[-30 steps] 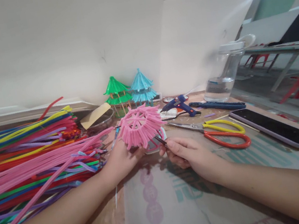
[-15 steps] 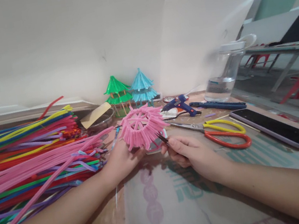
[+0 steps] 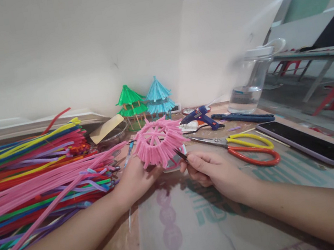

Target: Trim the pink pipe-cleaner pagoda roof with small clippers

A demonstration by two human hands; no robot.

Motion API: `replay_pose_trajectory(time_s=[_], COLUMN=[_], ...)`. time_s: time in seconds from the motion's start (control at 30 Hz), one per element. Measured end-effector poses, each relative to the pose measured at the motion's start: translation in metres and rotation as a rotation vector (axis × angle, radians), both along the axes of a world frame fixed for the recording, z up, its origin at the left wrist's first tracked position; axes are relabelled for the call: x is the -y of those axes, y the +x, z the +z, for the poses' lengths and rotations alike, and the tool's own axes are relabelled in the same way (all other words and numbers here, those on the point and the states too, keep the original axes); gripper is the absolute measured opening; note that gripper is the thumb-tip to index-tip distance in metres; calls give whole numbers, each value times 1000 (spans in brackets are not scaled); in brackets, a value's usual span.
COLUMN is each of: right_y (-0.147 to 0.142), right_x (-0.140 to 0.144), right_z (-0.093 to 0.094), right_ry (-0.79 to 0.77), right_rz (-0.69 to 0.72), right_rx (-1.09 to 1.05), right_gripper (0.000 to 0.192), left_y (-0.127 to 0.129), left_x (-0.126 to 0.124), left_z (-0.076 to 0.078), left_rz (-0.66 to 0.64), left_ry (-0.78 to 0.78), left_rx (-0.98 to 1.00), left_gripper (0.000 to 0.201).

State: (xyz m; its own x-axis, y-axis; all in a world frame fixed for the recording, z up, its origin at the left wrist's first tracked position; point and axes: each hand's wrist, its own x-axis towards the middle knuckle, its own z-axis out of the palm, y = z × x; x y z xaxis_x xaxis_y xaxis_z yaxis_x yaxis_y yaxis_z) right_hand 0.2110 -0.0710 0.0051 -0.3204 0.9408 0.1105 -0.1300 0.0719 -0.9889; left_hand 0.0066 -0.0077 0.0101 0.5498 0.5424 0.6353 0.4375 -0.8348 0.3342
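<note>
The left hand [image 3: 136, 178] holds up a fuzzy pink roof [image 3: 158, 141] made of bent pipe cleaners, in the middle of the bench [image 3: 180, 234]. The right hand [image 3: 212, 171] is closed around a small dark cutter [image 3: 181, 155] whose tip touches the roof's edge. A big pile of pipe cleaners [image 3: 30, 175] lies at nine o'clock. Scissors [image 3: 242, 148] rest at three o'clock.

Soft even light, lens flare top right, faint shadows under arms, wide-angle warp at edges, slight blur.
</note>
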Motion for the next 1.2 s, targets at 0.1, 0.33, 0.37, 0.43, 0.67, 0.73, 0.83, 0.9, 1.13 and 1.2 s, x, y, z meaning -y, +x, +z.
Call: replay_pose_trajectory(time_s=[0.1,0.33,0.37,0.43,0.67,0.73,0.83,0.9,1.13,1.2], right_y=[0,0,0,0,0,0,0,0,-1,-1], right_x=[0,0,0,0,0,1,1,1,1,2], right_z=[0,-1,-1,-1,1,2,3,3,1,-1], right_ry=[-7,6,7,2,-19,-24,-25,-28,2,15], right_rz=[-20,12,12,4,3,-2,-10,-20,13,30], right_rx=[19,-9,-11,-16,-14,-7,8,19,27,58], right_gripper=[60,57,57,56,58,59,60,60,56,53], left_y=[-1,-2,-2,-3,-2,-1,-1,-1,-2,-2], left_x=[-1,-3,-3,-3,-2,-2,-2,-2,-3,-4], left_z=[-1,-5,-5,-5,-3,-2,-2,-3,-6,-7], left_rz=[11,-9,-15,-18,-11,-11,-2,3,-8,-8], left_ry=[13,-7,-14,-32,-4,2,5,8,-60,-102], left_rx=[-6,39,47,47,16,24,21,16,52,81], left_gripper=[19,31,32,33,24,24,26,27,36,43])
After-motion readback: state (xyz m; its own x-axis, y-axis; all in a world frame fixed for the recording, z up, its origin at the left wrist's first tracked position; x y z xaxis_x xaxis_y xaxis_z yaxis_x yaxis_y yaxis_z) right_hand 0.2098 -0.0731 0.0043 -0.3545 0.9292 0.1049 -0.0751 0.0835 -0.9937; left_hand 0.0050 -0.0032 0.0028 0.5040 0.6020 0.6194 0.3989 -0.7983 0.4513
